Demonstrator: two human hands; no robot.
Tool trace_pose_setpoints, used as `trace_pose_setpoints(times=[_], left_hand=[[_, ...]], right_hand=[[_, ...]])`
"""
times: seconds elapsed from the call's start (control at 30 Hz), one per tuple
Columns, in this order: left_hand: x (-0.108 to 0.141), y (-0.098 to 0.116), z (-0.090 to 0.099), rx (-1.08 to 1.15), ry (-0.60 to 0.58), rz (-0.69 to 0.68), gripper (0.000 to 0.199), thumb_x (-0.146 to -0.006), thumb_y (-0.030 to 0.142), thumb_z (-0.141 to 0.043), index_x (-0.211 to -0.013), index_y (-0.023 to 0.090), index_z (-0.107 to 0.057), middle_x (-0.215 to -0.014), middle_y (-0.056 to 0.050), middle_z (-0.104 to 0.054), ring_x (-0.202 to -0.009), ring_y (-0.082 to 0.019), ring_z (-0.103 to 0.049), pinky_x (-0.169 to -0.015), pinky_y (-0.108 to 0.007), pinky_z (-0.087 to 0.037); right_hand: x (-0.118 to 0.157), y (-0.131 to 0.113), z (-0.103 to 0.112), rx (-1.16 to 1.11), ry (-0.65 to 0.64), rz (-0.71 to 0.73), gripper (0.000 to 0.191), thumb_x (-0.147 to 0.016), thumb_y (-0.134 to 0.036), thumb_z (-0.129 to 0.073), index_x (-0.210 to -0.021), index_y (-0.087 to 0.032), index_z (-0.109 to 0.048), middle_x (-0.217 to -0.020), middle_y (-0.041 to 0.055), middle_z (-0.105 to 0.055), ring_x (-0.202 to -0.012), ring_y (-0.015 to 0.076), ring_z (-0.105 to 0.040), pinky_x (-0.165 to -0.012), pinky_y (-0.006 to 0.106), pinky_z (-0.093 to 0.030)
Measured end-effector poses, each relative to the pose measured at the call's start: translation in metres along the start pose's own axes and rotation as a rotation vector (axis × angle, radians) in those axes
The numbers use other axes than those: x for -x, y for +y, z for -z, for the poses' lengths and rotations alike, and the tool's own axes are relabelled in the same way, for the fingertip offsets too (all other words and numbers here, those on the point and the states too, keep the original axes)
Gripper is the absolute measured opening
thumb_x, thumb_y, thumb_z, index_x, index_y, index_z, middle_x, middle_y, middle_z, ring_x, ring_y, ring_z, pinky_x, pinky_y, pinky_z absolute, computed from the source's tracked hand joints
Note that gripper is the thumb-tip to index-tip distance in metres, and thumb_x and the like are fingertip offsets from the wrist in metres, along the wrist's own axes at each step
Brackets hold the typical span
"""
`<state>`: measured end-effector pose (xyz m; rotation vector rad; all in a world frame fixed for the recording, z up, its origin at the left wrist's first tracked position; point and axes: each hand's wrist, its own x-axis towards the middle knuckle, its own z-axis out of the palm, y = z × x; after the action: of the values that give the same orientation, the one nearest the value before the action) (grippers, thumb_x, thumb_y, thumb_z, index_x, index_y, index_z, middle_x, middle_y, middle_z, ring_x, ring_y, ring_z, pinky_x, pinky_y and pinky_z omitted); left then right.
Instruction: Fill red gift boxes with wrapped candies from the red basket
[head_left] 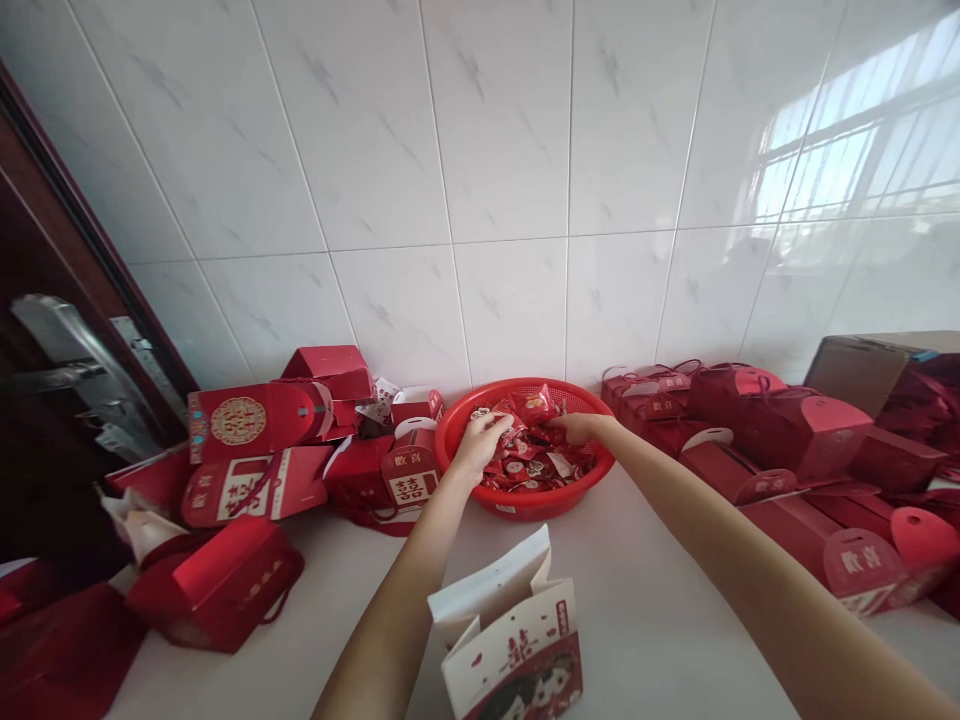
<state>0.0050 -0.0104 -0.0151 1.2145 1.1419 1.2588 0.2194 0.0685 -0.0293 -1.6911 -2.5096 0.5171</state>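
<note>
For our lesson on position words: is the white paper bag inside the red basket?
No, the white paper bag stands outside, nearer the camera than the red basket.

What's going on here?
A person has both hands in a red basket of wrapped packets. The left hand is at packets on the near-left side, the right hand at those toward the right; whether either has a firm grip isn't clear. A white and red paper bag with an open top is between the forearms, nearer the camera than the basket. Red boxes sit on both sides, left and right.
</note>
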Motion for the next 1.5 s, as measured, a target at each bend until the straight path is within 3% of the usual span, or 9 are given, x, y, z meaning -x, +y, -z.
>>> trace_pose_setpoints(times=[0.2, 0.4, 0.47, 0.63, 0.87, 1.0, 1.17, 1.33, 1.5], left_hand=[[0.003, 0.005, -0.005, 0.000, -0.022, -0.006, 0.019, -0.071, 0.033, -0.078, -0.078, 0.017, -0.071, -0.077, -0.002, -0.069, -0.065, -0.014, -0.062, -0.048, -0.020, -0.045], [0.002, 0.006, -0.005, 0.001, -0.018, -0.001, 0.017, -0.074, 0.032, -0.076, -0.081, 0.017, -0.072, -0.075, -0.001, -0.068, -0.063, -0.013, -0.060, -0.047, -0.018, -0.045], [0.002, 0.005, -0.005, 0.003, -0.016, 0.001, 0.018, -0.075, 0.033, -0.076, -0.083, 0.016, -0.073, -0.079, -0.003, -0.070, -0.066, -0.013, -0.062, -0.048, -0.018, -0.045], [0.001, 0.004, -0.005, 0.020, -0.021, 0.008, 0.020, -0.080, 0.034, -0.073, -0.090, 0.017, -0.072, -0.092, -0.006, -0.073, -0.073, -0.016, -0.067, -0.049, -0.019, -0.047], [0.001, 0.005, -0.003, 0.026, 0.062, 0.011, 0.029, -0.083, 0.032, -0.073, -0.110, 0.022, -0.069, -0.113, -0.006, -0.071, -0.070, -0.014, -0.069, -0.047, -0.018, -0.048], [0.001, 0.010, -0.005, 0.006, 0.052, 0.028, 0.017, -0.085, 0.033, -0.069, -0.094, 0.019, -0.074, -0.110, -0.007, -0.072, -0.078, -0.017, -0.070, -0.046, -0.017, -0.049], [0.000, 0.013, -0.007, 0.005, -0.002, 0.037, 0.028, -0.077, 0.043, -0.077, -0.087, 0.017, -0.075, -0.108, -0.009, -0.072, -0.083, -0.020, -0.068, -0.049, -0.021, -0.053], [-0.001, 0.013, -0.007, -0.028, -0.019, 0.024, 0.028, -0.064, 0.030, -0.083, -0.086, 0.016, -0.073, -0.092, -0.006, -0.072, -0.074, -0.017, -0.066, -0.051, -0.022, -0.054], [-0.004, 0.009, -0.006, 0.010, 0.099, -0.045, 0.028, -0.064, 0.021, -0.076, -0.090, 0.016, -0.069, -0.075, -0.001, -0.066, -0.065, -0.013, -0.062, -0.048, -0.019, -0.051]], right_hand=[[0.002, 0.001, -0.006, -0.058, -0.104, -0.113, 0.090, -0.048, -0.009, -0.082, -0.135, -0.023, -0.062, -0.132, 0.0154, -0.064, -0.105, 0.0333, -0.068, -0.078, 0.035, -0.057], [0.003, -0.001, -0.005, -0.266, -0.138, -0.026, 0.024, -0.060, -0.017, -0.077, -0.084, -0.016, -0.076, -0.081, 0.0043, -0.073, -0.073, 0.0186, -0.065, -0.061, 0.024, -0.049], [0.005, -0.005, -0.002, -0.367, -0.146, 0.035, 0.015, -0.065, -0.022, -0.075, -0.079, -0.016, -0.075, -0.072, 0.0022, -0.070, -0.065, 0.0144, -0.060, -0.058, 0.023, -0.047], [0.016, -0.015, 0.006, -0.612, -0.092, 0.134, 0.026, -0.072, -0.033, -0.071, -0.092, -0.018, -0.074, -0.076, 0.0003, -0.068, -0.060, 0.0109, -0.054, -0.057, 0.024, -0.047], [0.034, -0.026, 0.018, -1.269, 0.040, 0.288, 0.039, -0.057, -0.033, -0.088, -0.086, -0.018, -0.067, -0.076, -0.0012, -0.065, -0.066, 0.0117, -0.059, -0.060, 0.024, -0.048], [0.038, -0.043, 0.011, -1.200, 0.052, 0.337, 0.041, -0.059, -0.036, -0.090, -0.079, -0.018, -0.060, -0.070, -0.0029, -0.065, -0.058, 0.0101, -0.059, -0.055, 0.024, -0.048], [0.034, -0.060, -0.001, -1.076, 0.151, 0.354, 0.047, -0.051, -0.036, -0.093, -0.069, -0.018, -0.054, -0.058, -0.0067, -0.060, -0.049, 0.0111, -0.060, -0.048, 0.023, -0.047], [0.037, -0.056, 0.000, -1.182, 0.040, 0.418, 0.038, -0.056, -0.031, -0.088, -0.082, -0.015, -0.065, -0.076, 0.0010, -0.072, -0.071, 0.0169, -0.071, -0.072, 0.030, -0.059], [0.035, -0.045, 0.002, -0.803, 0.183, 0.118, 0.011, -0.073, -0.026, -0.070, -0.078, -0.017, -0.065, -0.075, 0.0030, -0.070, -0.076, 0.0190, -0.070, -0.073, 0.030, -0.056]])
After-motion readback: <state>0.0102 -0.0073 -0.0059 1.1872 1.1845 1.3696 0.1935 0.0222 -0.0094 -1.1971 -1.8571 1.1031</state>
